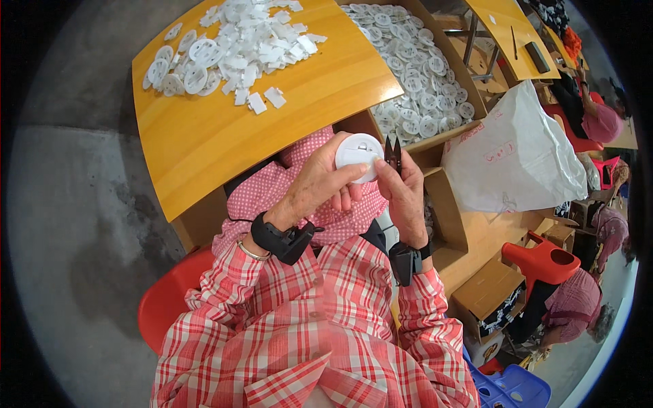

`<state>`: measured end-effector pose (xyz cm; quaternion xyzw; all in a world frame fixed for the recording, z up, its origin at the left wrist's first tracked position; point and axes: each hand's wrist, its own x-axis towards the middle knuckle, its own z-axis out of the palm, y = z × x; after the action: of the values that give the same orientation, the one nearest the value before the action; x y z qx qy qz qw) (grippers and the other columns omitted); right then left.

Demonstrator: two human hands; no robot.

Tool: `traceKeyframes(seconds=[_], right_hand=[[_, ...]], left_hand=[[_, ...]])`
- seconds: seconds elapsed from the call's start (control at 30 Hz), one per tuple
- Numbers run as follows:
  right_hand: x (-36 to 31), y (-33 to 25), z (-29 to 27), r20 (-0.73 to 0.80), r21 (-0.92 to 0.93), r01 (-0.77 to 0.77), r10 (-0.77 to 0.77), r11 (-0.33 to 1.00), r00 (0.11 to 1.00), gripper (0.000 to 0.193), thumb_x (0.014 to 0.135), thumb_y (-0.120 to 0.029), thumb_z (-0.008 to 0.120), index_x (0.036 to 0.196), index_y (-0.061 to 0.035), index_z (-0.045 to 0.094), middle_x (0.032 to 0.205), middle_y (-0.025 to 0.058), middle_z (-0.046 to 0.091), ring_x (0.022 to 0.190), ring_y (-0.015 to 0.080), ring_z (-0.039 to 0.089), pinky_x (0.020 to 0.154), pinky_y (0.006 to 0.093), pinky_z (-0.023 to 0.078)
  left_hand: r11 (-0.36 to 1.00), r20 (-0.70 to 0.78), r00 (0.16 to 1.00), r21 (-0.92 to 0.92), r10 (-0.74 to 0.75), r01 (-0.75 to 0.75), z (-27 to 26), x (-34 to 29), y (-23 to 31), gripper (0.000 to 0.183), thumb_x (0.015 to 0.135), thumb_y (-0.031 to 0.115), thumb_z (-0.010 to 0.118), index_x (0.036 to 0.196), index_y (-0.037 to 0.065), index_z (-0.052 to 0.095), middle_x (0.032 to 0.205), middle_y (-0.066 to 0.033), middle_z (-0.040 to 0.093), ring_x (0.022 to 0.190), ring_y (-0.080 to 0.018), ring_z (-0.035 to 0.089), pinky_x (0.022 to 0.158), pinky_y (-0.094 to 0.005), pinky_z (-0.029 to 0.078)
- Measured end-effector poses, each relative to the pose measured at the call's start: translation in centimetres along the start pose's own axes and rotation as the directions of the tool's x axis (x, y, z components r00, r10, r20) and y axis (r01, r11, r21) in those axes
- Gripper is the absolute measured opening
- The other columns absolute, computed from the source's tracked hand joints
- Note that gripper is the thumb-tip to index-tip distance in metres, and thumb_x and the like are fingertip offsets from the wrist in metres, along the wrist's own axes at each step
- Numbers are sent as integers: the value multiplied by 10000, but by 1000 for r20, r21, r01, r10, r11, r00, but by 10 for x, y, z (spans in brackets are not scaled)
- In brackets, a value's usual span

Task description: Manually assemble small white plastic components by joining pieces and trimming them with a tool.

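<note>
Over my lap, my left hand (314, 178) is closed on the edge of a white round plastic disc (349, 155), its thumb lying along the lower rim. A small slot with a dark and metallic detail shows on the disc's upper face. My right hand (407, 197) is wrapped round a pair of dark thread snips (392, 152) with the pointed blades up. The right thumb presses on the disc's right edge. Most of the snips' handle is hidden in the palm. Under the hands lies pink dotted cloth (245, 200).
A yellow wooden table (197, 149) ahead carries a heap of small white plastic pieces (262, 54) and several white discs (197, 78). Right of it stands a carton of white discs (425, 81). Farther right are a white plastic sack (513, 156), a red stool (544, 262), and seated people.
</note>
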<state>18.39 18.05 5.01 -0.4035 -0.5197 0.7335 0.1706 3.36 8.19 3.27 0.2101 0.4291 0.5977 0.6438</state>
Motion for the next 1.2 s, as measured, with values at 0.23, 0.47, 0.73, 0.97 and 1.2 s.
traceKeyframes(seconds=[0.23,0.47,0.73,0.97,1.2], right_hand=[[-5,-8,11,-83,-139,187,-200,972,976,200,879,-80,603,1056,8,576,858,-23,600,749,28,510,659,187,435],[-11,-9,12,-106,-225,253,-282,941,954,195,883,-83,601,1054,10,584,855,-23,599,739,26,506,655,181,429],[-15,-5,-2,-55,-36,82,-84,996,995,198,900,-133,593,1058,-15,597,787,-62,557,650,4,441,558,158,350],[-8,4,-26,-229,17,164,-156,986,961,172,872,-130,620,1016,-39,593,731,-77,541,558,-17,397,472,149,270],[-27,53,-181,-678,74,24,33,997,734,98,863,-167,626,878,-77,590,625,-42,523,423,21,332,377,182,217]], left_hand=[[997,-67,995,-29,73,-75,15,-2,6,353,883,192,582,1169,23,462,686,-41,595,462,-55,546,352,-162,408],[991,-106,987,69,117,-110,23,-5,11,354,887,185,571,1178,19,456,680,-46,591,456,-63,547,348,-174,418],[1000,-23,1000,12,17,-17,15,-4,6,374,900,190,554,1212,27,429,673,-57,602,438,-73,546,354,-178,424],[983,-7,997,169,-71,71,11,-8,-1,430,884,204,586,1231,19,411,712,-73,611,477,-91,561,376,-212,438],[985,-185,981,150,-58,87,-46,-41,5,352,917,264,562,1155,16,483,725,-70,629,502,-73,554,429,-176,428]])
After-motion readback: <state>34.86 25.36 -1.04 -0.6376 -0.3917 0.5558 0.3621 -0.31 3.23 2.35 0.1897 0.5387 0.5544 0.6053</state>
